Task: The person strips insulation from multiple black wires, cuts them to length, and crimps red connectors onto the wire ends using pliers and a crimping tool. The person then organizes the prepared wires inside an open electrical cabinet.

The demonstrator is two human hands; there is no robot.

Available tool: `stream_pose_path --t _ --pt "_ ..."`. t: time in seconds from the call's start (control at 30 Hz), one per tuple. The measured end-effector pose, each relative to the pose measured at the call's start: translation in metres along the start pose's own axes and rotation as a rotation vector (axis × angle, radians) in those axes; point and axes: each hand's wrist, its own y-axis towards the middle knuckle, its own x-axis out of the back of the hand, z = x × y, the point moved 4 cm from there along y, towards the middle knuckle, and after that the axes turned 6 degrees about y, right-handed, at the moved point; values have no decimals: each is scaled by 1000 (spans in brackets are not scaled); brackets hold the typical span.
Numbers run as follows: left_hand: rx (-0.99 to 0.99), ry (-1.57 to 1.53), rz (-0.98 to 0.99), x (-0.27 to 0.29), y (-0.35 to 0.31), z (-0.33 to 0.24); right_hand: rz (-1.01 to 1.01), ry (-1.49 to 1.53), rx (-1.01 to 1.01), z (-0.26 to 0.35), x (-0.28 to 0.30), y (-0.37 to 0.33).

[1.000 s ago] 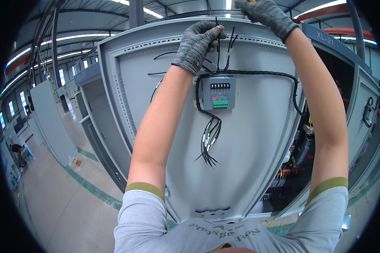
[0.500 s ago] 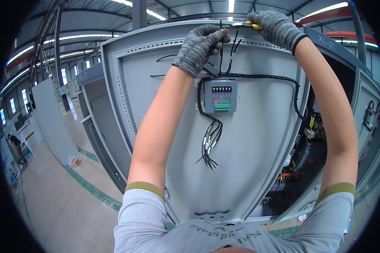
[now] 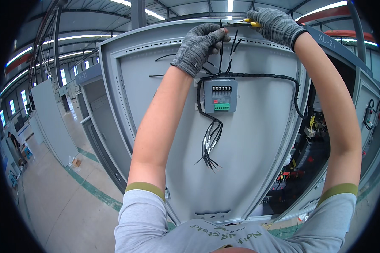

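Observation:
My left hand (image 3: 197, 47), in a grey knit glove, is closed in a pinch on a thin black wire (image 3: 221, 57) that rises from the loom near the top of the grey cabinet door. In my right hand (image 3: 275, 26), gloved alike, is a pair of yellow-handled pliers (image 3: 255, 24). Their jaws point left toward the wire's upper end; whether they touch it I cannot tell. Other loose black wires (image 3: 231, 52) stand up just right of my left hand. A black wrapped wire harness (image 3: 261, 76) runs across the door (image 3: 253, 139), above a grey module (image 3: 220, 96) with a green terminal block.
A bundle of labelled wire ends (image 3: 211, 143) hangs below the module. To the right, an open cabinet (image 3: 295, 185) shows components and wiring. More grey cabinets (image 3: 55, 122) stand at the left, where a distant person (image 3: 13, 141) is by a green-lined floor.
The pliers have shifted slightly left and up, their jaws nearer the wire's upper end. My left hand keeps its pinch in nearly the same place.

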Motion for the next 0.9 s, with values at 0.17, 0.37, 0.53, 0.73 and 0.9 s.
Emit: stream_pose_path --t 0.17,0.37,0.53,0.73,0.9 --pt "3 -4 13 1 -1 0 0 9 37 -7 -6 4" --pt "5 28 19 1 0 -2 -63 -16 76 -6 -7 5" --pt "-7 -7 55 1 3 1 -37 -140 140 -6 3 3" --pt "-19 29 32 8 4 1 247 -82 -37 29 47 -11" --pt "-25 -2 45 6 4 2 197 -80 -68 27 37 -14"
